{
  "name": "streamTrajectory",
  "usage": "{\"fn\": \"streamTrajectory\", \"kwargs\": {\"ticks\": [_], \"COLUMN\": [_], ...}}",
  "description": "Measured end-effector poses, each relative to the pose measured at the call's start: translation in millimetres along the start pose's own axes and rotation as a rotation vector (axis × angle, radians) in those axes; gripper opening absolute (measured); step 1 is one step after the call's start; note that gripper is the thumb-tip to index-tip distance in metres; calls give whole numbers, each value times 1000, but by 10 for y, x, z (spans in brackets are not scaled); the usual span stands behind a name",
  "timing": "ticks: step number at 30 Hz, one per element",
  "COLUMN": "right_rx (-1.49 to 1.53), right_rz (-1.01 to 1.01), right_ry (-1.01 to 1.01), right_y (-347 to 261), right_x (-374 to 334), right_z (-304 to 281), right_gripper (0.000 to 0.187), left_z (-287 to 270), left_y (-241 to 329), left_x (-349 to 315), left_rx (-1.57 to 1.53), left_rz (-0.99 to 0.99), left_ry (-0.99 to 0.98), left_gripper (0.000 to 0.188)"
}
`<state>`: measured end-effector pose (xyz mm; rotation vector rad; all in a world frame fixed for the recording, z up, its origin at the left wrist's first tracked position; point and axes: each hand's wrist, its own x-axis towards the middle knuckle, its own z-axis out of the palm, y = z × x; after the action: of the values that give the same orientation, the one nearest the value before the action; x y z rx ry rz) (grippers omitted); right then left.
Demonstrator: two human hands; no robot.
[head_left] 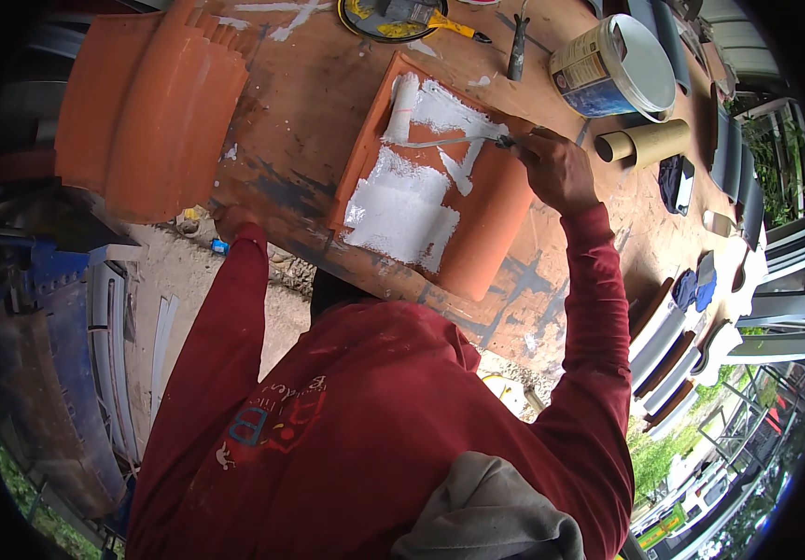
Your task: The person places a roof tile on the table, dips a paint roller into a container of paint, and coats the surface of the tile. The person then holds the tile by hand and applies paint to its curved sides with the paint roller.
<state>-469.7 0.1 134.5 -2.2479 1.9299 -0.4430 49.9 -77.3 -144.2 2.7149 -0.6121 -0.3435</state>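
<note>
My right hand (556, 170) is closed round the handle of a paint roller (403, 108). The roller's white sleeve rests near the upper left edge of a terracotta roof tile (488, 245), and its thin wire frame runs across the tile to my fingers. White paint (402, 210) covers much of the tile's flat left part in uneven patches; the raised right side is mostly bare orange. My left hand (232, 220) is at the near edge of the wooden table (281, 112), beside a stack of tiles. Its fingers are mostly hidden.
Stacked terracotta tiles (150, 112) stand at the left. Beyond the painted tile lie a round lid (357, 23) with a yellow-handled brush (440, 22) and a dark-handled tool (518, 49). A white bucket (612, 67), cardboard tube (645, 143) and phone (684, 187) are at the right.
</note>
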Motion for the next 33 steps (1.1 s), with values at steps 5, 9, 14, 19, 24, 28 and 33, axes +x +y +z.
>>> {"fn": "streamTrajectory", "kwargs": {"ticks": [5, 9, 14, 19, 24, 28, 33], "right_rx": [-42, -125, -39, 56, 92, 4, 33], "right_rz": [206, 396, 260, 255, 291, 502, 341], "right_ry": [-204, -289, -233, -174, -298, -440, -350], "right_y": [290, 145, 187, 69, 323, 390, 404], "right_x": [-376, -402, -158, 110, -69, -217, -173], "right_z": [-548, -1002, -577, -204, -422, -902, -682], "right_gripper": [14, 12, 15, 18, 18, 19, 21], "left_z": [36, 10, 2, -17, 73, 82, 133], "left_y": [-10, 40, -65, -17, -195, -115, -95], "left_x": [34, -7, 116, 29, 204, 124, 120], "left_rx": [-124, -182, -4, -1, 109, -87, -47], "left_rz": [-54, -137, -35, -54, 61, -55, -34], "left_ry": [-7, 39, -123, -105, -157, 6, -7], "left_gripper": [61, 62, 51, 51, 60, 63, 59]}}
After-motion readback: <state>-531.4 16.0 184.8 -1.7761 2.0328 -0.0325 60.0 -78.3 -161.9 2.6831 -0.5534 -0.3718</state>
